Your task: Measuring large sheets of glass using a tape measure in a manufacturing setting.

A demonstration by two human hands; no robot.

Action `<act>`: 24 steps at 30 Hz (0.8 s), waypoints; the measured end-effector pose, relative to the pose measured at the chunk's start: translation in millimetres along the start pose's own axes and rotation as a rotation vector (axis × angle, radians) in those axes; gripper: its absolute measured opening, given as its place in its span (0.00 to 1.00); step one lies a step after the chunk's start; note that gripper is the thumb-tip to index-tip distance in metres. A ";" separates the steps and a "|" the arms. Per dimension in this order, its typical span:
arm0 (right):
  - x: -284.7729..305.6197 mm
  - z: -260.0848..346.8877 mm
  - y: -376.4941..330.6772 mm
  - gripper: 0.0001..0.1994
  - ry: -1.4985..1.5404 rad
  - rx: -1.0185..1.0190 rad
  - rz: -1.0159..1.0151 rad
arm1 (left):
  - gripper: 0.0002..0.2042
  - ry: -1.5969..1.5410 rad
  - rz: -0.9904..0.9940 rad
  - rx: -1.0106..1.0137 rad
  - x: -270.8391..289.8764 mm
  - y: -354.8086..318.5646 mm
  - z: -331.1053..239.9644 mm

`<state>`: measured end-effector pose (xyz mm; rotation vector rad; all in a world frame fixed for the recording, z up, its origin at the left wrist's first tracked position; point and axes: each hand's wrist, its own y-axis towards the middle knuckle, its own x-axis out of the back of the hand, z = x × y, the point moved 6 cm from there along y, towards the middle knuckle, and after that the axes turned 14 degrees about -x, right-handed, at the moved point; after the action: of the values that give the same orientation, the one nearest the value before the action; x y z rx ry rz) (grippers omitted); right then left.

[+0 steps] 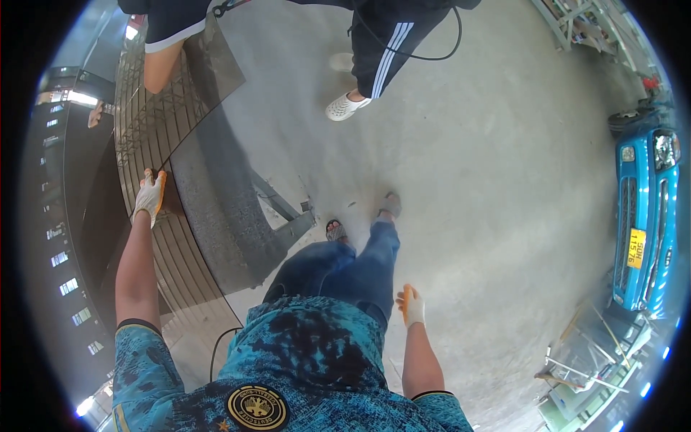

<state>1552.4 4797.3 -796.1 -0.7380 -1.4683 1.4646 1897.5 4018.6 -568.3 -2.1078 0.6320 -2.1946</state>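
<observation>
My left hand (149,196), in a white glove with orange on the fingers and palm side, rests on a long dark, glossy panel (180,252) marked with parallel lines. Its thumb stands apart from the fingers, and nothing shows in its grasp. The fingertips lie close to a seam or edge of the panel. Down beside my right hip hangs my right hand (412,306), gloved the same way. Its fingers are loosely bent and apart, with nothing visible in them.
Opposite me stands a person in black striped trousers (396,50) and white clogs (345,106); a black cable (446,54) loops there. A grey metal support (291,227) is beside my feet. Rightward are a blue truck (644,216) and metal frames (590,367).
</observation>
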 end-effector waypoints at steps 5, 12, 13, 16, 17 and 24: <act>6.3 2.4 6.8 0.27 -0.044 -0.005 0.020 | 0.41 -0.012 0.006 0.003 4.5 -9.0 -23.0; -3.5 9.7 9.6 0.26 -0.036 0.014 0.030 | 0.40 -0.052 0.008 0.006 9.0 -13.3 -19.6; -5.8 10.6 9.1 0.26 -0.033 0.013 0.034 | 0.40 -0.048 0.000 0.013 9.2 -14.6 -22.9; -11.5 14.6 9.1 0.25 -0.034 0.027 0.034 | 0.40 -0.040 -0.016 0.028 10.9 -19.1 -33.7; -12.3 14.8 9.6 0.25 -0.033 0.027 0.035 | 0.41 -0.046 -0.002 0.025 13.4 -21.1 -38.3; -13.7 15.0 11.2 0.24 -0.026 0.057 0.043 | 0.39 -0.032 0.000 0.028 14.1 -20.6 -35.2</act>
<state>1542.6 4779.8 -807.8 -0.7226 -1.4323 1.5474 1867.6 4042.5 -548.5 -2.1247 0.5951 -2.1521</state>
